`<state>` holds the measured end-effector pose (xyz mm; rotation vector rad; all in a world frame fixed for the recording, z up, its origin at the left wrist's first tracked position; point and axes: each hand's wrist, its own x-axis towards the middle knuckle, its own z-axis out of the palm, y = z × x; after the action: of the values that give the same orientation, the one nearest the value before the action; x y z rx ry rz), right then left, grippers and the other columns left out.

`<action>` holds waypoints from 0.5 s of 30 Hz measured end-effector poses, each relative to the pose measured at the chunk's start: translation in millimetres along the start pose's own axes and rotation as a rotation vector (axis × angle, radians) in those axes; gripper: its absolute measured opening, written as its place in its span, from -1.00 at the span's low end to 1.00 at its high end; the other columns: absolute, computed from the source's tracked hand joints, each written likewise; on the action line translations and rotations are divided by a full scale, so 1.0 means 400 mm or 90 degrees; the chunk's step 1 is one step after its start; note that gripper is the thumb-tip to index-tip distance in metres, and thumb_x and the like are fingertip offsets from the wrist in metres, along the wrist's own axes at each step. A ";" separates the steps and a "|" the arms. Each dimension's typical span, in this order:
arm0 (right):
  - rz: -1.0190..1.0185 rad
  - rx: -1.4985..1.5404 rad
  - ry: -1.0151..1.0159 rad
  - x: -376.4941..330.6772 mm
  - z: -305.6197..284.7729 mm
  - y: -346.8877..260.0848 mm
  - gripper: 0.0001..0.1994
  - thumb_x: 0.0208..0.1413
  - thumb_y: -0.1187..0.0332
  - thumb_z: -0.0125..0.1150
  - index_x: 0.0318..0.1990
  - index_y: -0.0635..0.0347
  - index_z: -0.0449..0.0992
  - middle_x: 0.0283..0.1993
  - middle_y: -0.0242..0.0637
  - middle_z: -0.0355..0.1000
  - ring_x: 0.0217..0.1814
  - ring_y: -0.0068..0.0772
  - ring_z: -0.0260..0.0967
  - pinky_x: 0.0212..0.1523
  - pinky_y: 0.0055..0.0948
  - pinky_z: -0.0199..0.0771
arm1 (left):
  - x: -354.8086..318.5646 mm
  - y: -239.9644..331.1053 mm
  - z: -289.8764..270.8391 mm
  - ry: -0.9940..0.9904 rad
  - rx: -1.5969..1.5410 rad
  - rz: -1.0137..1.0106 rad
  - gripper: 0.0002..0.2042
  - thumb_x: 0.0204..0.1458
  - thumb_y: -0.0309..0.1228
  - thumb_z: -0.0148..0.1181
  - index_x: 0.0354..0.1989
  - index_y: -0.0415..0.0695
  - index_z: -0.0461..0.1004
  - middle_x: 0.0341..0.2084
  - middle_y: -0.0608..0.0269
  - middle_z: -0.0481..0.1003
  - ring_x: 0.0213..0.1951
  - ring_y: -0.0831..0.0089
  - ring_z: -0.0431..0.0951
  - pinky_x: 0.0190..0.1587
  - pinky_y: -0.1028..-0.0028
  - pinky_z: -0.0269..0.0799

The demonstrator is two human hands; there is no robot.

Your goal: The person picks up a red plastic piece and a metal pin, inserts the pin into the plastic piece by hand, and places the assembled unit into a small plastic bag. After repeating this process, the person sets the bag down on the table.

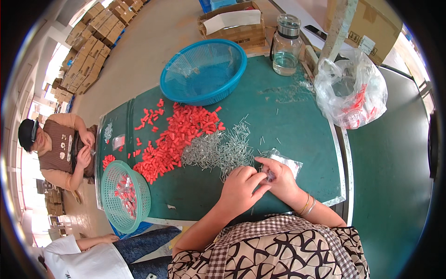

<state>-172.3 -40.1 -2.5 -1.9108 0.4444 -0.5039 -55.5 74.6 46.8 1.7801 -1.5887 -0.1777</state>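
Note:
Close to the table's front edge, my two hands come together. The fingertips of my left hand [244,186] are closed at the edge of a small clear plastic bag [270,176]. My right hand [280,181] is closed round the same bag, its index finger reaching left; what the bag holds is hard to make out. Just beyond my right hand lies a stack of clear plastic bags [292,166]. Loose grey metal screws or nails [218,151] are heaped past my left hand. Adjoining them on the left is a large pile of red plastic plugs [174,135].
A blue basket [204,95] stands at the far side, and a pale green basket [145,195] with filled bags at the left. A glass bottle [285,53] and a white plastic bag [353,93] are far right. A co-worker [60,144] works at the left end; another person [88,258] is lower left.

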 end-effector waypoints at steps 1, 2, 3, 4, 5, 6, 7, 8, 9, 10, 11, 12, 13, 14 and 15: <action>-0.032 -0.025 0.013 -0.001 0.002 0.003 -0.39 -0.25 0.47 0.43 0.09 0.04 0.42 -0.41 -0.32 0.38 -0.45 -0.38 0.37 -0.42 -0.42 0.43 | 0.000 -0.003 0.009 -0.009 0.019 -0.004 -0.83 -0.16 -0.42 0.34 -0.37 -0.13 0.54 -0.50 0.25 0.38 -0.43 0.29 0.44 -0.41 0.36 0.35; -0.036 -0.025 0.012 -0.001 0.000 0.000 -0.39 -0.25 0.47 0.43 0.09 0.04 0.42 -0.41 -0.32 0.38 -0.45 -0.38 0.37 -0.42 -0.42 0.43 | -0.006 -0.012 0.016 -0.007 0.021 -0.003 -0.83 -0.16 -0.42 0.34 -0.37 -0.13 0.54 -0.50 0.25 0.38 -0.43 0.29 0.44 -0.41 0.36 0.35; -0.039 -0.060 -0.002 -0.001 -0.003 -0.006 -0.41 -0.23 0.46 0.42 0.08 0.04 0.43 -0.40 -0.31 0.40 -0.46 -0.37 0.38 -0.43 -0.42 0.44 | -0.018 -0.020 0.024 -0.027 0.016 -0.017 -0.84 -0.14 -0.44 0.31 -0.36 -0.13 0.53 -0.51 0.25 0.35 -0.42 0.29 0.43 -0.38 0.35 0.35; -0.042 -0.095 -0.016 -0.002 -0.007 -0.013 -0.43 -0.21 0.45 0.41 0.08 0.05 0.43 -0.38 -0.30 0.41 -0.48 -0.35 0.38 -0.44 -0.42 0.44 | -0.024 -0.024 0.027 -0.047 0.011 -0.031 -0.85 -0.12 -0.45 0.29 -0.35 -0.14 0.52 -0.51 0.25 0.32 -0.41 0.29 0.42 -0.36 0.34 0.35; -0.045 -0.094 -0.016 -0.004 -0.011 -0.023 -0.43 -0.21 0.45 0.41 0.08 0.05 0.43 -0.38 -0.30 0.41 -0.48 -0.35 0.38 -0.44 -0.42 0.44 | -0.026 -0.025 0.024 -0.046 0.013 -0.031 -0.85 -0.12 -0.45 0.29 -0.35 -0.14 0.52 -0.51 0.25 0.32 -0.41 0.29 0.42 -0.36 0.34 0.35; -0.044 -0.084 -0.009 -0.006 -0.019 -0.034 -0.47 -0.20 0.44 0.41 0.04 0.06 0.46 -0.36 -0.31 0.43 -0.49 -0.35 0.39 -0.45 -0.42 0.45 | -0.027 -0.026 0.019 -0.043 0.005 -0.035 -0.86 -0.12 -0.47 0.27 -0.34 -0.14 0.52 -0.51 0.25 0.33 -0.41 0.28 0.42 -0.36 0.33 0.36; -0.043 -0.073 -0.002 -0.007 -0.022 -0.038 -0.51 -0.18 0.44 0.40 0.01 0.08 0.48 -0.34 -0.31 0.44 -0.50 -0.35 0.39 -0.47 -0.43 0.45 | -0.028 -0.028 0.016 -0.039 -0.003 -0.039 -0.87 -0.11 -0.50 0.26 -0.34 -0.14 0.52 -0.50 0.24 0.33 -0.41 0.27 0.43 -0.36 0.33 0.36; -0.043 -0.072 -0.002 -0.011 -0.027 -0.035 -0.51 -0.18 0.44 0.40 0.01 0.08 0.48 -0.34 -0.31 0.44 -0.50 -0.35 0.39 -0.47 -0.43 0.45 | -0.029 -0.027 0.016 -0.039 -0.003 -0.040 -0.87 -0.11 -0.50 0.26 -0.34 -0.14 0.52 -0.50 0.24 0.33 -0.41 0.27 0.43 -0.36 0.33 0.36; -0.081 -0.097 0.010 -0.016 -0.032 -0.030 -0.55 -0.18 0.43 0.40 -0.03 0.10 0.50 -0.31 -0.31 0.46 -0.50 -0.36 0.40 -0.47 -0.44 0.45 | -0.030 -0.027 0.016 -0.027 -0.008 -0.034 -0.86 -0.11 -0.52 0.25 -0.33 -0.15 0.53 -0.50 0.23 0.36 -0.42 0.28 0.44 -0.39 0.33 0.36; -0.118 -0.122 0.022 -0.019 -0.034 -0.028 -0.59 -0.17 0.42 0.40 -0.06 0.12 0.52 -0.29 -0.32 0.48 -0.50 -0.36 0.41 -0.48 -0.45 0.45 | -0.031 -0.027 0.016 -0.016 -0.013 -0.028 -0.86 -0.10 -0.54 0.25 -0.33 -0.17 0.53 -0.50 0.23 0.39 -0.44 0.28 0.45 -0.41 0.34 0.36; -0.118 -0.121 0.021 -0.021 -0.034 -0.027 -0.59 -0.17 0.42 0.40 -0.06 0.12 0.52 -0.29 -0.32 0.48 -0.50 -0.36 0.41 -0.48 -0.45 0.45 | -0.031 -0.026 0.016 -0.016 -0.013 -0.029 -0.86 -0.10 -0.54 0.25 -0.33 -0.17 0.53 -0.50 0.23 0.39 -0.44 0.28 0.45 -0.41 0.34 0.36; -0.126 -0.132 0.033 -0.023 -0.033 -0.027 -0.60 -0.18 0.41 0.40 -0.08 0.13 0.53 -0.27 -0.32 0.49 -0.49 -0.35 0.42 -0.47 -0.46 0.46 | -0.029 -0.024 0.016 -0.019 -0.012 -0.026 -0.86 -0.10 -0.54 0.24 -0.31 -0.17 0.53 -0.50 0.22 0.39 -0.44 0.27 0.45 -0.41 0.33 0.36; -0.134 -0.144 0.046 -0.025 -0.031 -0.027 -0.61 -0.18 0.40 0.41 -0.10 0.14 0.54 -0.25 -0.32 0.50 -0.48 -0.35 0.43 -0.45 -0.47 0.48 | -0.030 -0.022 0.016 -0.021 -0.011 -0.022 -0.85 -0.09 -0.55 0.23 -0.30 -0.17 0.53 -0.49 0.21 0.39 -0.43 0.25 0.45 -0.41 0.33 0.36; -0.133 -0.144 0.046 -0.025 -0.031 -0.026 -0.61 -0.18 0.40 0.41 -0.10 0.14 0.54 -0.25 -0.32 0.50 -0.48 -0.35 0.43 -0.45 -0.47 0.48 | -0.030 -0.022 0.017 -0.022 -0.012 -0.022 -0.85 -0.09 -0.55 0.23 -0.30 -0.17 0.53 -0.49 0.21 0.39 -0.43 0.25 0.45 -0.41 0.33 0.36; -0.106 -0.125 0.041 -0.025 -0.029 -0.023 -0.61 -0.18 0.40 0.41 -0.11 0.15 0.54 -0.24 -0.30 0.50 -0.45 -0.34 0.45 -0.44 -0.48 0.49 | -0.031 -0.021 0.019 -0.029 -0.020 -0.022 -0.84 -0.08 -0.54 0.23 -0.28 -0.18 0.52 -0.49 0.20 0.39 -0.43 0.24 0.45 -0.41 0.32 0.37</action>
<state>-186.3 -40.3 8.8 -2.1376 0.3896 -0.6532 -55.4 82.3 32.0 1.7923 -1.5786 -0.2605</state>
